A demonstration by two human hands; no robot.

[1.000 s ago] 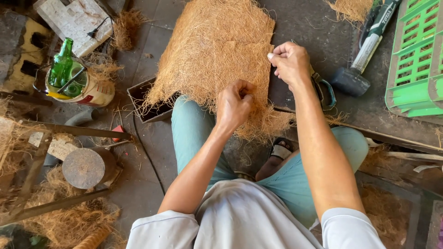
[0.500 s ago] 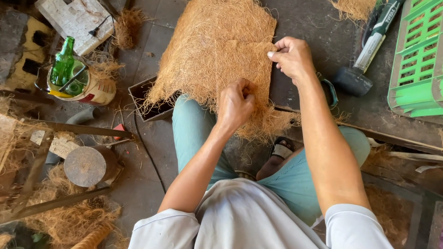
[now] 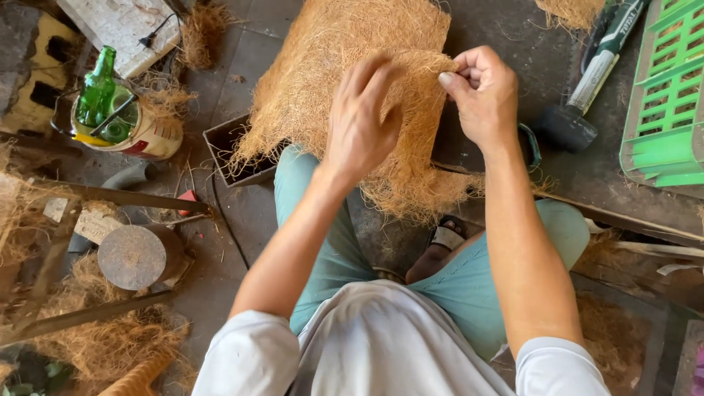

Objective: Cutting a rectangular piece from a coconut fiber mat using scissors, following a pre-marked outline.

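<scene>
A thick mat of brown coconut fibre (image 3: 345, 66) lies across my knees and reaches out over the floor. My right hand (image 3: 480, 92) pinches the mat's right edge between thumb and fingers. My left hand (image 3: 363, 117) rests on the middle of the mat, fingers spread and pressing into the fibre. Loose strands hang from the mat's near edge (image 3: 411, 194) above my sandalled foot (image 3: 445, 236).
A green bottle (image 3: 97, 88) stands in a tin can (image 3: 139, 132) at the left. A dark rectangular tray (image 3: 235, 158) sits under the mat's left edge. A rubber mallet (image 3: 587, 81) and a green plastic crate (image 3: 671, 95) lie at the right. A round wooden block (image 3: 136, 257) sits lower left.
My left hand has risen from the mat's near edge to its middle and opened its fingers. My right hand keeps its pinch on the right edge.
</scene>
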